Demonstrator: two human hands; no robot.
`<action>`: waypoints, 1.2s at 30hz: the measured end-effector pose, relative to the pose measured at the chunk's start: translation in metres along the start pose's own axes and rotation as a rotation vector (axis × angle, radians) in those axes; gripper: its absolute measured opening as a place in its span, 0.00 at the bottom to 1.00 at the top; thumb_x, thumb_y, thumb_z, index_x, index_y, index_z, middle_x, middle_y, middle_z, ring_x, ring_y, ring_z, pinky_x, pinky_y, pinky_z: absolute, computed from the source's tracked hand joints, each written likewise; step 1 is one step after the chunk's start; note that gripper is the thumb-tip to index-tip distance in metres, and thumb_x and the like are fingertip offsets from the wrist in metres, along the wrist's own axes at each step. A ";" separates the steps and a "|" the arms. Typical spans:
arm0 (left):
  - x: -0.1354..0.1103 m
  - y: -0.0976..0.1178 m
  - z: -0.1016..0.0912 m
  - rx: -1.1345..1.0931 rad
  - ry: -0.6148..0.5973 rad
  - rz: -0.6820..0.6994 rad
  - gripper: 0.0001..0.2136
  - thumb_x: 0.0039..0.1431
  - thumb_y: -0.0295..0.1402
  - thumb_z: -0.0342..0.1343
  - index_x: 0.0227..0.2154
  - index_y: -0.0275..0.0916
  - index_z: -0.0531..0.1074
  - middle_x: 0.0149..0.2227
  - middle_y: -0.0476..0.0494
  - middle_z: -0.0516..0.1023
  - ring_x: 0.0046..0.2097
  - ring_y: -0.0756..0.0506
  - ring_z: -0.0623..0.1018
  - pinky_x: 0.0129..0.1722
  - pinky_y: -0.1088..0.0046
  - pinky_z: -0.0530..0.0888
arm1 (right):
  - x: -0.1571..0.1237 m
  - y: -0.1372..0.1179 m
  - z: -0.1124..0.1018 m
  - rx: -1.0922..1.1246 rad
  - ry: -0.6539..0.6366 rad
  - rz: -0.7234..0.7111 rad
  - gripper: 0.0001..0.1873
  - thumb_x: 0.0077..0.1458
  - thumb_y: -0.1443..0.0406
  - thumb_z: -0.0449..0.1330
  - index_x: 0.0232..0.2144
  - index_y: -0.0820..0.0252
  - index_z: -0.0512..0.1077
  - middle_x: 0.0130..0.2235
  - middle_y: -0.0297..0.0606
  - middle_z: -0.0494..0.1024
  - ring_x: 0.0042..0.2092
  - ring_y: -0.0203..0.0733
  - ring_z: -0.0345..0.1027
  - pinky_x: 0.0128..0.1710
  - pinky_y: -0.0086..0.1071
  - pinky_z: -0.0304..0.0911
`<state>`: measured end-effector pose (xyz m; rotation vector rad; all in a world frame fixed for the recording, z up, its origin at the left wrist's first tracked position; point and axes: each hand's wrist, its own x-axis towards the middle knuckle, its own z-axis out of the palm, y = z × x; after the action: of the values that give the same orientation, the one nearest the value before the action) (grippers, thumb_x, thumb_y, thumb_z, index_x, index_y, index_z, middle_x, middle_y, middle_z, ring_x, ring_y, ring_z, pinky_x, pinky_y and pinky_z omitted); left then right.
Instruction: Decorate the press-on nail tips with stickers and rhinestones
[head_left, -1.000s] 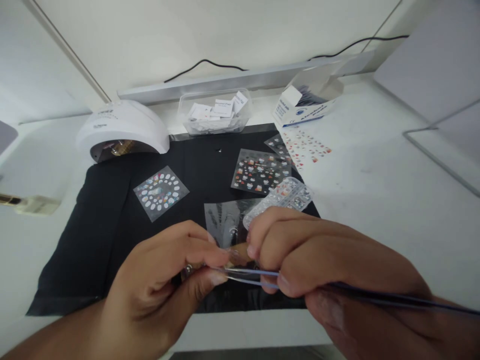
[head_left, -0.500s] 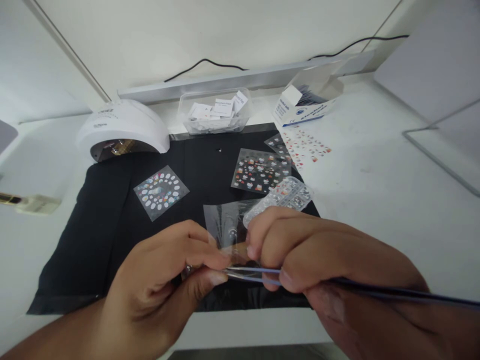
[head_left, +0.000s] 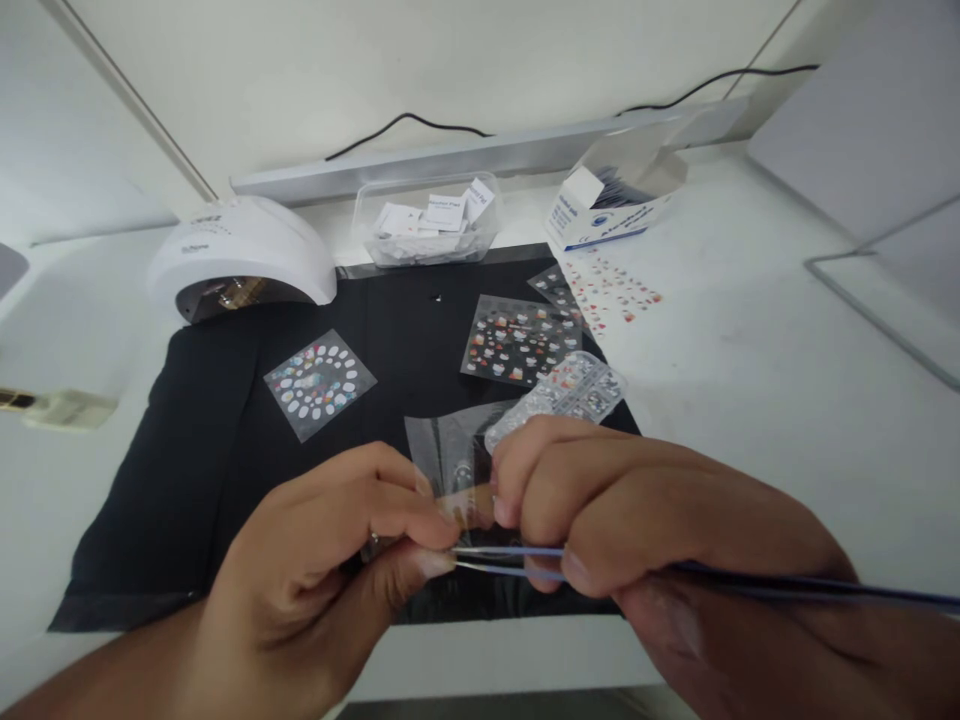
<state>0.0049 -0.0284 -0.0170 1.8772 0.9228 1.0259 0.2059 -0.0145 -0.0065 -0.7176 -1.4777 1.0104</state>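
Black mat (head_left: 225, 480) w/ sticker sheets spread out. Left hand (head_left: 315, 580) pinches clear film sheet (head_left: 442, 450) over mat's near edge. Right hand (head_left: 645, 530) is clamped on blue tweezers (head_left: 510, 560), tips nearly closed at left thumb. Prob. mid-pick; can't tell if a decal is lifted.

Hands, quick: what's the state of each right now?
Left hand: closed, fingers pinching the clear film.
Right hand: closed, holding the tweezers, tips at the left fingertips.
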 end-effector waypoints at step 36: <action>0.001 0.001 0.000 -0.032 0.000 -0.069 0.08 0.62 0.26 0.58 0.39 0.46 0.75 0.34 0.48 0.77 0.34 0.49 0.78 0.28 0.76 0.73 | -0.002 0.002 0.002 0.032 0.036 -0.021 0.17 0.59 0.59 0.60 0.20 0.59 0.73 0.20 0.39 0.73 0.26 0.43 0.72 0.27 0.39 0.74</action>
<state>0.0053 -0.0277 -0.0153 1.8062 0.9592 0.9931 0.2044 -0.0157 -0.0092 -0.6928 -1.4320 0.9985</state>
